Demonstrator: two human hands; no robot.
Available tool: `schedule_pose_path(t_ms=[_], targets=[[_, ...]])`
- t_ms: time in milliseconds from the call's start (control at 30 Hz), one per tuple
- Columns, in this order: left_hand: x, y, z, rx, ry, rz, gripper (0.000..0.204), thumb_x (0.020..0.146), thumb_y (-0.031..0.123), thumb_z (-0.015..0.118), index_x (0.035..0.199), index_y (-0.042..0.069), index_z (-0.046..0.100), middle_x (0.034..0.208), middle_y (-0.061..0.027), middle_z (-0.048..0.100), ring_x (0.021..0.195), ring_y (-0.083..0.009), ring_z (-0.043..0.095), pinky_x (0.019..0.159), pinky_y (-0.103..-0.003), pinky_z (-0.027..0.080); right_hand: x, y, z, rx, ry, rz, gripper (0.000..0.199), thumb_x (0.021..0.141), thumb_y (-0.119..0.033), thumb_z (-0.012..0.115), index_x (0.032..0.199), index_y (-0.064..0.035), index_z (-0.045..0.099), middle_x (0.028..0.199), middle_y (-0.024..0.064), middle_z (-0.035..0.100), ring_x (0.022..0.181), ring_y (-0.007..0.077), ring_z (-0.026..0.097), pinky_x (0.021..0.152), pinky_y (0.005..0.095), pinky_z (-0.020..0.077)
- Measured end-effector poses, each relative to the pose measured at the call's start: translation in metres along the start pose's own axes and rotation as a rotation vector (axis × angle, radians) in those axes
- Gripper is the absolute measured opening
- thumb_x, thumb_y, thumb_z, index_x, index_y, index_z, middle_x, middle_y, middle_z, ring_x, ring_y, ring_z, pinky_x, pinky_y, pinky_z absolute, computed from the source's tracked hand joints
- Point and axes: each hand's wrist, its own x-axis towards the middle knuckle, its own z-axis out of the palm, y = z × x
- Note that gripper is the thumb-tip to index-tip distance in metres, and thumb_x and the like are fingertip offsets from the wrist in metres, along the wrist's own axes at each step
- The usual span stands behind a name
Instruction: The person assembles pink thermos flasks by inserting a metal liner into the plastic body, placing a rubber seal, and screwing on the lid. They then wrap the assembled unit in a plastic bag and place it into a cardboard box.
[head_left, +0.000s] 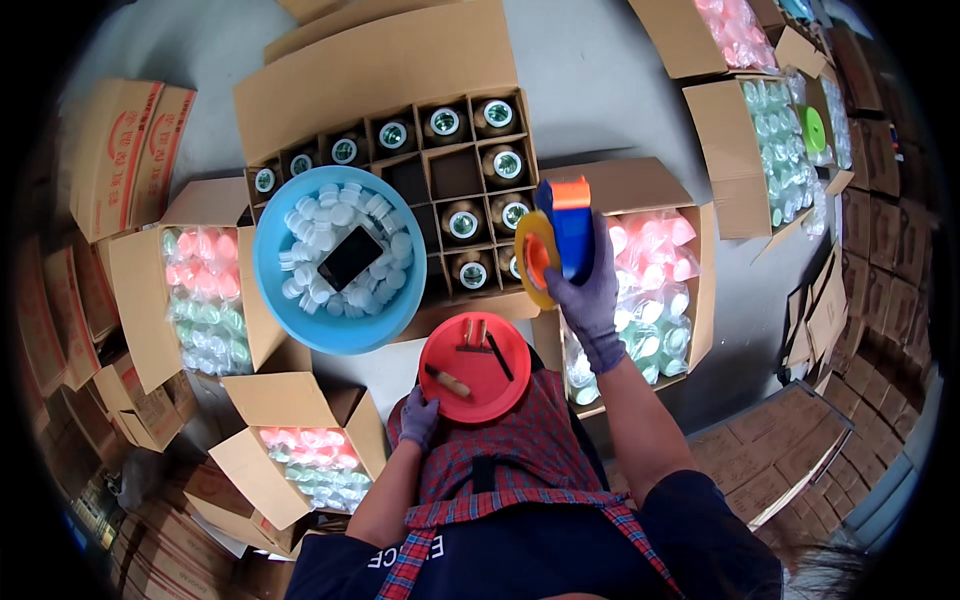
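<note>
My right hand [593, 310], in a purple glove, grips a blue tape dispenser [573, 232] with an orange top and a yellow roll of tape [534, 262]. It is raised in front of the right side of a divided carton [385, 65]. My left hand [419, 418], also gloved, closes on the rim of a round red plate [500, 402] at my lap. On that plate lie a wooden-handled tool [448, 381], a black stick [499, 357] and other small tools. Jars with white rims and green inside stand in several carton compartments; other compartments hold none.
A light-blue tub [275, 300] of white caps [330, 210], with a black phone-like slab [351, 258] on top, covers the divided carton's front left. Open cartons of bagged pink, green and clear pieces flank me, including one [705, 300] beside my right hand. Stacked cartons [780, 440] line the right.
</note>
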Motion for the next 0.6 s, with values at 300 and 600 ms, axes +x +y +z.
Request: schedule_pose_path(t_ms=[300,600], targets=[[0.099,0.133,0.062,-0.804,-0.136,-0.137,0.022,0.083,0.004,0.06,0.105,0.001,0.058,0.088,-0.0134,0.068,0.063,-0.0241,0.067,0.054,-0.035,0.057,0.038,-0.009,0.009,0.067,0.027,-0.051,0.093,0.069,-0.01,0.074,0.147,0.0024,0.025,0.14,0.0204,0.045,0.129,0.0267,0.047,0.106,0.037,0.0392],[0.115,0.089,0.022,-1.821,-0.247,-0.336,0.061,0.078,0.055,0.074,0.119,0.014,0.053,0.115,-0.0151,0.064,0.103,-0.0332,0.065,0.092,-0.048,0.054,-0.046,0.041,-0.022,-0.117,-0.048,0.115,0.097,0.065,-0.011,0.075,0.148,0.0005,0.026,0.143,0.021,0.042,0.13,0.028,0.046,0.106,0.0385,0.0395]])
